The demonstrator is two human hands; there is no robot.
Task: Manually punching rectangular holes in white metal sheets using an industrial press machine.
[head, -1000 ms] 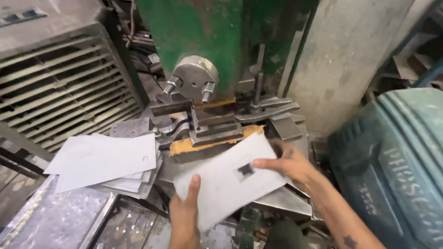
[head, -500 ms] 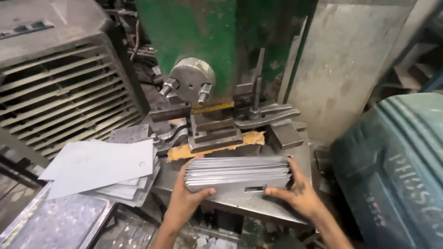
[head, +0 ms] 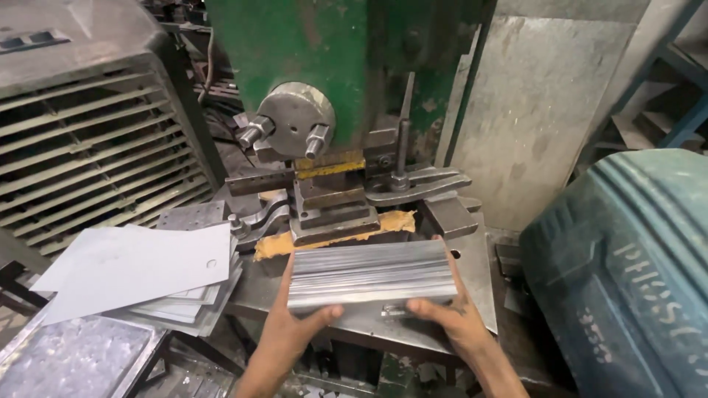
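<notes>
The only marking in view is pale raised lettering [head: 653, 295] cast into the curved side of the large blue-green ribbed metal housing [head: 627, 243] at the right. It runs slantwise down that housing's lower face, worn and dusty. No packages, paper labels or screens show anywhere.

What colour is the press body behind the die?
Green, worn and grimy; head view.

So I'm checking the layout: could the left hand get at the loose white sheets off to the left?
Probably yes. The left hand is busy gripping the stack of metal plates, but the white sheets lie open with nothing between.
</notes>
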